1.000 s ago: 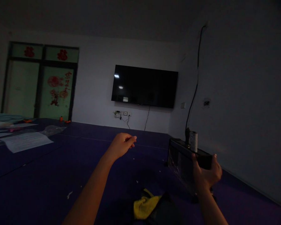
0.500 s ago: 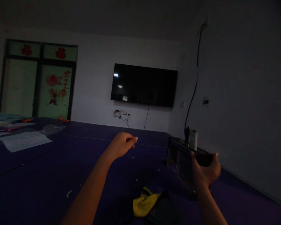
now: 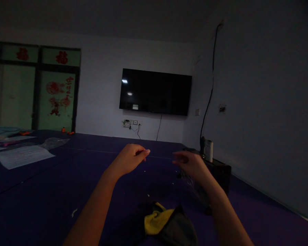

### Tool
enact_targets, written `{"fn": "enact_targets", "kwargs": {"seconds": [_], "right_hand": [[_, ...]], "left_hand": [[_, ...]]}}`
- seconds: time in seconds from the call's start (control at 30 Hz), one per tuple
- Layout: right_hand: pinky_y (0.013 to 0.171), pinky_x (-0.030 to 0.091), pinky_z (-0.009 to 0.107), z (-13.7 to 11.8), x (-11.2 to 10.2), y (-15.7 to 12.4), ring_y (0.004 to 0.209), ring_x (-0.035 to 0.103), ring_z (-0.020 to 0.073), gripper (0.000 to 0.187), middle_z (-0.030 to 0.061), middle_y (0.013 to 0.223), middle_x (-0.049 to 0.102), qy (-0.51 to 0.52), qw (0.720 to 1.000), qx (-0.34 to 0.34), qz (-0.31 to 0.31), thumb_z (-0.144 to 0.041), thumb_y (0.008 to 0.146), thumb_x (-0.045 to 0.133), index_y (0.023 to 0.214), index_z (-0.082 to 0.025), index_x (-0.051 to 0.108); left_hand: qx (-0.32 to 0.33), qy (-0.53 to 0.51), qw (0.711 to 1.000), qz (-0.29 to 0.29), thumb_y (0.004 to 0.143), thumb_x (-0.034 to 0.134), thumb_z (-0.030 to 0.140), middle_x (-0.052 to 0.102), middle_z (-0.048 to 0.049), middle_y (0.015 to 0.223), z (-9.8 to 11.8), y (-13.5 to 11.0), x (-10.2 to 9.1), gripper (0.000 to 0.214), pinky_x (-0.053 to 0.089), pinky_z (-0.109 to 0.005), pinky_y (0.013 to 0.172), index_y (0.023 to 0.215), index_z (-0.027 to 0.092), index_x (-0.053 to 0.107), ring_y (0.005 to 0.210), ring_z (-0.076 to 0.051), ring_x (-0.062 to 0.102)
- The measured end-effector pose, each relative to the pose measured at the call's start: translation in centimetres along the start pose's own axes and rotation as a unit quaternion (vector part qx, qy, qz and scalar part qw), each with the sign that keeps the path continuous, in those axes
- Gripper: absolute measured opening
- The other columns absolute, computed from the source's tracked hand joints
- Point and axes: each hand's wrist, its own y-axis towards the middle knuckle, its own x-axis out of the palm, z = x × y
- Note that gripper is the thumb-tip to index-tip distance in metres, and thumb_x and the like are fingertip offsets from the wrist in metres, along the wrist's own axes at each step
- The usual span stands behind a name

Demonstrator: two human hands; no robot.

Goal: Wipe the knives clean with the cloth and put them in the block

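My left hand (image 3: 132, 158) is raised over the purple surface in the middle of the view. Its fingers are curled and the thumb presses against them; whatever they hold, if anything, is hidden. My right hand (image 3: 191, 165) hovers to the right of it, fingers bent and pointing left, with a gap between thumb and fingers and nothing seen in it. Behind the right forearm stands a dark box (image 3: 222, 171), partly covered by the arm. A pale cylinder (image 3: 208, 150) stands upright on the box. Below the hands lies a crumpled yellow and dark grey cloth (image 3: 159, 220).
The purple surface (image 3: 48, 191) carries small white scraps (image 3: 74, 212). Printed papers (image 3: 23, 156), a clear plastic bag (image 3: 53, 142) and small orange items (image 3: 70, 133) lie at the left. A black cable (image 3: 212, 92) runs down the right wall. A television (image 3: 155, 92) hangs ahead.
My right hand has moved left from above the box towards my left hand, and its spread fingers have drawn closer together. My left hand keeps its pose. The view has shifted slightly.
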Motion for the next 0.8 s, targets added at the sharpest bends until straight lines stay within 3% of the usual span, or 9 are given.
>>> {"fn": "enact_targets", "kwargs": {"seconds": [0.07, 0.17, 0.27, 0.37, 0.47, 0.53, 0.6, 0.73, 0.8], "right_hand": [[0.065, 0.045, 0.024, -0.1, 2.0, -0.2, 0.073, 0.061, 0.0155, 0.046, 0.0044, 0.091, 0.065, -0.011, 0.993, 0.002, -0.120, -0.025, 0.056, 0.070, 0.101, -0.019, 0.062], [0.054, 0.045, 0.023, -0.1, 5.1, -0.8, 0.065, 0.061, 0.0186, 0.057, 0.0039, 0.078, 0.067, -0.051, 0.956, 0.030, -0.287, -0.017, 0.029, 0.079, 0.086, -0.018, 0.068], [0.049, 0.042, 0.022, -0.3, 7.7, -1.2, 0.055, 0.059, 0.0172, 0.044, -0.0009, 0.062, 0.065, -0.078, 0.910, 0.040, -0.405, -0.019, 0.029, 0.078, 0.073, -0.019, 0.070], [0.049, 0.041, 0.021, -0.9, 9.5, -1.3, 0.054, 0.059, 0.0158, 0.040, -0.0034, 0.060, 0.064, -0.088, 0.883, 0.032, -0.460, -0.017, 0.032, 0.076, 0.071, -0.021, 0.070], [0.050, 0.040, 0.020, -1.3, 9.6, -1.1, 0.058, 0.059, 0.0151, 0.036, -0.0040, 0.062, 0.065, -0.089, 0.883, 0.021, -0.461, -0.015, 0.038, 0.073, 0.074, -0.022, 0.070], [0.050, 0.039, 0.019, -1.4, 8.3, -1.0, 0.061, 0.059, 0.0152, 0.033, -0.0031, 0.066, 0.066, -0.087, 0.893, 0.019, -0.441, -0.015, 0.043, 0.071, 0.076, -0.022, 0.070], [0.050, 0.039, 0.019, -1.3, 5.8, -1.0, 0.064, 0.059, 0.0160, 0.035, -0.0002, 0.071, 0.067, -0.087, 0.911, 0.024, -0.402, -0.011, 0.048, 0.066, 0.081, -0.020, 0.070], [0.057, 0.041, 0.019, 0.0, -1.1, -1.9, 0.074, 0.059, 0.0158, 0.044, 0.0030, 0.084, 0.066, -0.071, 0.951, 0.028, -0.300, -0.011, 0.060, 0.051, 0.102, -0.018, 0.064], [0.054, 0.042, 0.022, 1.5, -4.4, -2.8, 0.067, 0.059, 0.0167, 0.045, 0.0030, 0.074, 0.065, -0.039, 0.978, 0.044, -0.202, -0.016, 0.061, 0.051, 0.104, -0.017, 0.062]], "left_hand": [[0.008, 0.020, 1.000, 0.006, 0.077, 0.042, 0.045, 0.060, -0.0031, 0.064, 0.3, -0.2, -0.3, 0.036, 0.036, -0.023, 0.058, 0.067, 0.016, 0.061, 0.058, -0.011, 0.050], [0.017, 0.039, 0.999, 0.012, 0.077, 0.041, 0.044, 0.061, -0.0032, 0.064, 0.6, -0.5, -0.6, 0.036, 0.036, -0.022, 0.057, 0.068, 0.017, 0.062, 0.057, -0.011, 0.050], [0.022, 0.042, 0.999, 0.017, 0.077, 0.040, 0.044, 0.061, -0.0035, 0.065, 0.9, -0.7, -0.9, 0.036, 0.036, -0.023, 0.057, 0.069, 0.017, 0.062, 0.058, -0.011, 0.050], [0.022, 0.048, 0.998, 0.015, 0.078, 0.040, 0.044, 0.061, -0.0035, 0.066, 1.1, -0.8, -1.0, 0.036, 0.037, -0.023, 0.058, 0.069, 0.017, 0.062, 0.059, -0.011, 0.050], [0.022, 0.057, 0.998, 0.013, 0.078, 0.039, 0.044, 0.061, -0.0032, 0.066, 1.3, -1.0, -1.2, 0.036, 0.037, -0.023, 0.058, 0.071, 0.017, 0.062, 0.059, -0.011, 0.050], [0.021, 0.061, 0.998, 0.012, 0.078, 0.039, 0.044, 0.060, -0.0031, 0.066, 1.5, -1.2, -1.4, 0.037, 0.036, -0.023, 0.057, 0.072, 0.017, 0.062, 0.059, -0.011, 0.049], [0.019, 0.064, 0.998, 0.012, 0.079, 0.038, 0.045, 0.060, -0.0029, 0.066, 1.6, -1.3, -1.6, 0.037, 0.036, -0.023, 0.056, 0.072, 0.017, 0.062, 0.058, -0.011, 0.049], [0.014, 0.063, 0.998, 0.016, 0.079, 0.038, 0.045, 0.060, -0.0025, 0.066, 1.8, -1.4, -1.8, 0.037, 0.035, -0.023, 0.056, 0.074, 0.017, 0.062, 0.058, -0.010, 0.049], [0.015, 0.059, 0.998, 0.014, 0.079, 0.039, 0.044, 0.059, -0.0023, 0.065, 1.9, -1.4, -1.8, 0.037, 0.036, -0.023, 0.057, 0.074, 0.017, 0.062, 0.058, -0.010, 0.049]]}}
